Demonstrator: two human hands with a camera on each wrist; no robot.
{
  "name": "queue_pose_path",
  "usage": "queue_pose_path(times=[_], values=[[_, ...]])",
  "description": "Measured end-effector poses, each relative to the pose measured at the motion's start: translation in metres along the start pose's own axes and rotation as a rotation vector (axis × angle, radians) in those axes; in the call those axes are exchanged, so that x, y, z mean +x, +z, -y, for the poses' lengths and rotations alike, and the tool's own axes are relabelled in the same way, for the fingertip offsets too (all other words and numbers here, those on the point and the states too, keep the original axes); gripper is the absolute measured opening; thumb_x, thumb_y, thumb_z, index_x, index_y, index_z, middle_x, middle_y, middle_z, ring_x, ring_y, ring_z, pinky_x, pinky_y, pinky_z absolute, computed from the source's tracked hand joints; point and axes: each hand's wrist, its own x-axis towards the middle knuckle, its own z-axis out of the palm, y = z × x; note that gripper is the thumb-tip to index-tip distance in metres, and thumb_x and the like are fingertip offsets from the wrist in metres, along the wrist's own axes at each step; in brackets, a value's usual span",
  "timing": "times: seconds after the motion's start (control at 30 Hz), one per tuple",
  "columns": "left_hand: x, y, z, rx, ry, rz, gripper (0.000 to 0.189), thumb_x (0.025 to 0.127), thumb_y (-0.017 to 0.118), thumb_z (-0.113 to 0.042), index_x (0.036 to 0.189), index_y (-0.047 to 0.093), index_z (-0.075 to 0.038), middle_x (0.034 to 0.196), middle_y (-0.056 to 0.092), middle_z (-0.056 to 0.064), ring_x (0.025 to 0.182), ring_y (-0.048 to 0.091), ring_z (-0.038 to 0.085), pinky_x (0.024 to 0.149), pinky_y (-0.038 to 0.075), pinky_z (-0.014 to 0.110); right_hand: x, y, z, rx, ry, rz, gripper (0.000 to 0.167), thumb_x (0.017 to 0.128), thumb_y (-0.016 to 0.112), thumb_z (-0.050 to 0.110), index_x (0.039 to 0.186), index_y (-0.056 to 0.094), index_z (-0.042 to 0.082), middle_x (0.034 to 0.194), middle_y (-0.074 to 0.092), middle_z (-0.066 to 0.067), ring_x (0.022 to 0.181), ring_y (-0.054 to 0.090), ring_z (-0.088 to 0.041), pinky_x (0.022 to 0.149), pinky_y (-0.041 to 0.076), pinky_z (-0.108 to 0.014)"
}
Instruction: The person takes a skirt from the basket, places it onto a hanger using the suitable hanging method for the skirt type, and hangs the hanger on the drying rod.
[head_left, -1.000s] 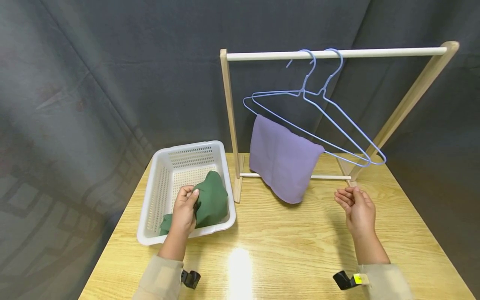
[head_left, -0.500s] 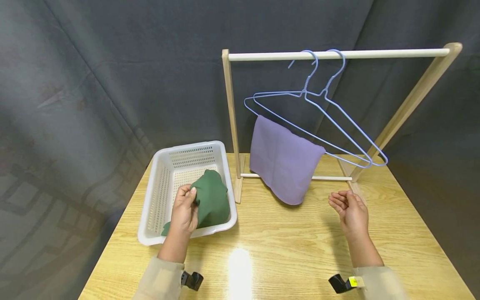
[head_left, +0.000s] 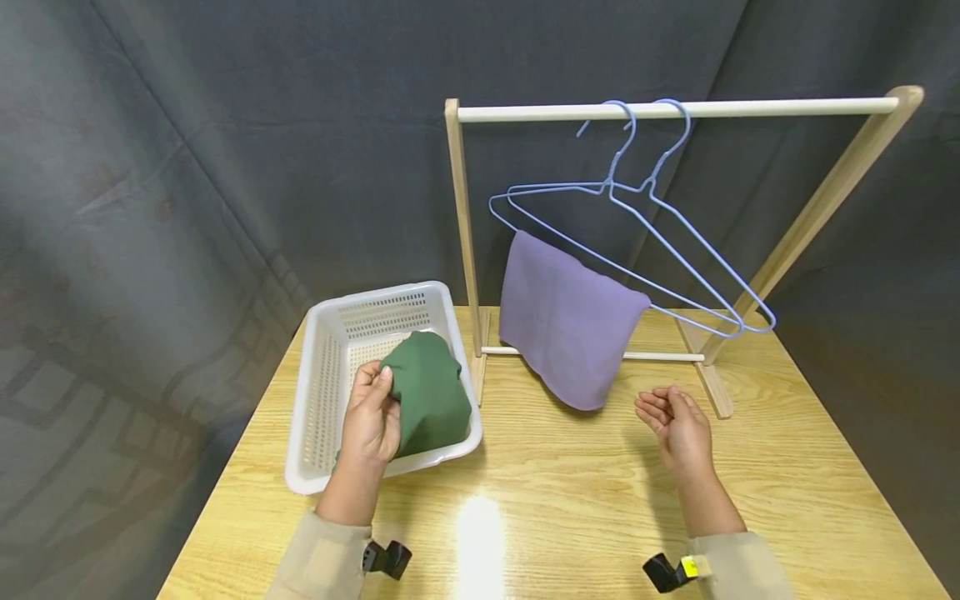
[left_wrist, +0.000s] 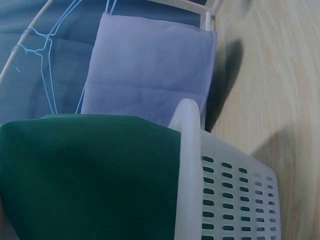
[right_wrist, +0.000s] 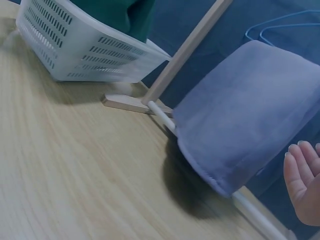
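Observation:
My left hand (head_left: pixel 371 421) pinches a green cloth (head_left: pixel 433 400) between thumb and fingers, over the white plastic basket (head_left: pixel 296 442). Part of the cloth lies inside the basket; its lower folds are hidden by the hand and wall. Close up in the left wrist view, the green cloth (left_wrist: pixel 95 175) hangs beside the basket rim (left_wrist: pixel 190 165). My right hand (head_left: pixel 684 437) holds nothing, palm turned up with loosely bent fingers, in front of the rack's right foot. To its left a folded purple cloth (head_left: pixel 566 321) drapes over the lower bar of a blue hanger.
A wooden rack with a white top rod (head_left: pixel 780 108) stands at the back of the table. Two blue wire hangers (head_left: pixel 612 171) hang from the rod. The basket's right side stands close to the rack's left post (head_left: pixel 466 225). Dark curtains close off the back.
My right hand has moved left and slightly toward me. The basket has shifted a little to the right, and the pinched green cloth is drawn up a bit higher.

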Motion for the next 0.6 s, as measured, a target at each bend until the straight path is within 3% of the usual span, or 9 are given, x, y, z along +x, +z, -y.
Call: queue_pose_path(times=[0.13, 0.2, 0.43, 0.5, 0.6], values=[[-0.001, 0.002, -0.002, -0.049, 0.001, 0.028, 0.018, 0.090, 0.036, 0.003, 0.081, 0.049, -0.007, 0.083, 0.050, 0.003, 0.076, 0.050, 0.012, 0.068, 0.041, 0.020, -0.024, 0.048, 0.025, -0.002, 0.064, 0.053, 0.024, 0.093, 0.038, 0.021, 0.097, 0.048, -0.001, 0.090, 0.057, -0.013, 0.083, 0.059, -0.024, 0.077, 0.046, -0.032], [-0.002, 0.003, -0.004, -0.076, -0.002, 0.041, 0.018, 0.089, 0.036, 0.003, 0.081, 0.049, -0.007, 0.084, 0.050, 0.003, 0.077, 0.050, 0.012, 0.069, 0.040, 0.020, -0.030, 0.060, 0.028, -0.014, 0.081, 0.057, 0.024, 0.093, 0.038, 0.021, 0.097, 0.047, -0.002, 0.089, 0.056, -0.012, 0.083, 0.058, -0.024, 0.077, 0.046, -0.032], [-0.006, 0.009, -0.007, -0.146, -0.022, 0.103, 0.020, 0.091, 0.032, 0.002, 0.085, 0.049, -0.006, 0.088, 0.048, 0.004, 0.081, 0.049, 0.013, 0.072, 0.040, 0.021, -0.014, 0.021, -0.015, -0.034, 0.122, 0.037, 0.029, 0.091, 0.042, 0.027, 0.102, 0.045, 0.000, 0.095, 0.054, -0.014, 0.088, 0.057, -0.025, 0.080, 0.044, -0.033], [-0.007, 0.012, -0.008, -0.165, -0.029, 0.113, 0.019, 0.091, 0.031, 0.001, 0.086, 0.049, -0.005, 0.090, 0.048, 0.004, 0.082, 0.049, 0.014, 0.073, 0.040, 0.022, -0.019, 0.032, -0.013, 0.002, 0.128, 0.066, 0.027, 0.093, 0.039, 0.024, 0.101, 0.045, -0.001, 0.094, 0.054, -0.015, 0.086, 0.057, -0.025, 0.079, 0.045, -0.033], [-0.008, 0.014, -0.008, -0.192, -0.041, 0.119, 0.018, 0.092, 0.032, 0.000, 0.088, 0.049, -0.005, 0.091, 0.049, 0.005, 0.084, 0.049, 0.014, 0.073, 0.041, 0.022, -0.030, 0.056, -0.002, -0.037, 0.133, 0.094, 0.026, 0.093, 0.038, 0.023, 0.098, 0.046, 0.000, 0.091, 0.055, -0.013, 0.085, 0.058, -0.023, 0.079, 0.045, -0.032]])
